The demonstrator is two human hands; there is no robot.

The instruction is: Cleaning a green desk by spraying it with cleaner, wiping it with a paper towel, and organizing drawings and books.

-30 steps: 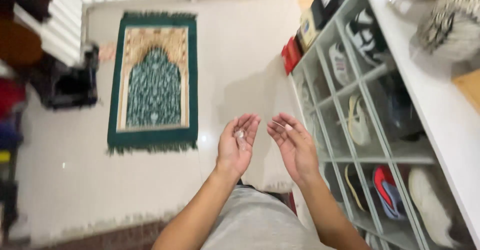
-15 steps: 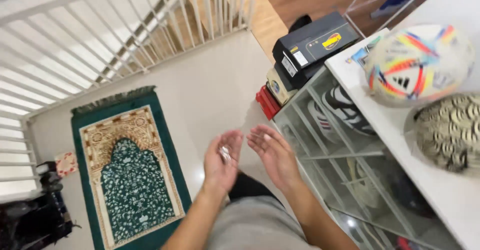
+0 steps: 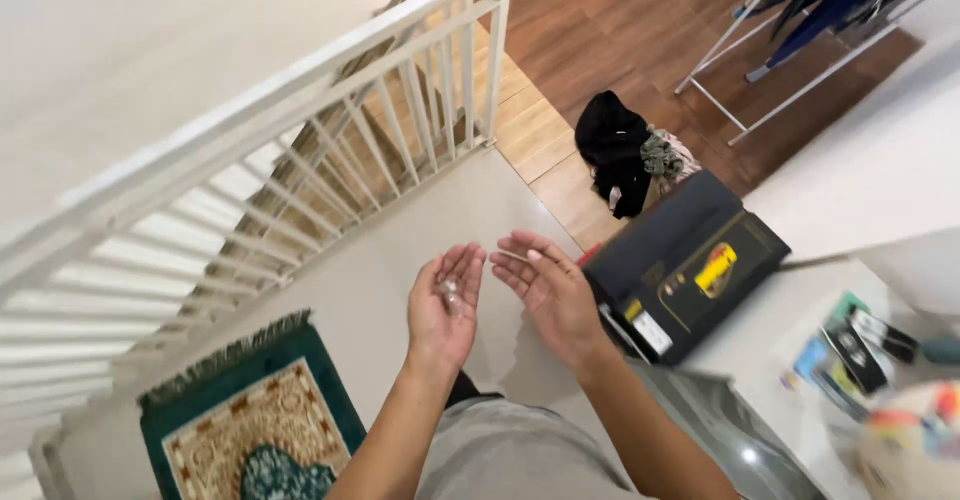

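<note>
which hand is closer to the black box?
Right. The right hand is open, palm up, just left of the black box, almost at its edge. The left hand sits farther left, beyond the right one, with a small clear object in its palm.

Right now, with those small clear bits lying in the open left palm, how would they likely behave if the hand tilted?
The small clear bits look light and loose, resting only in the cupped left hand, so they would probably slide or spill off. They seem glossy, so likely slippery. The right hand is open beside them, not touching them.
</note>
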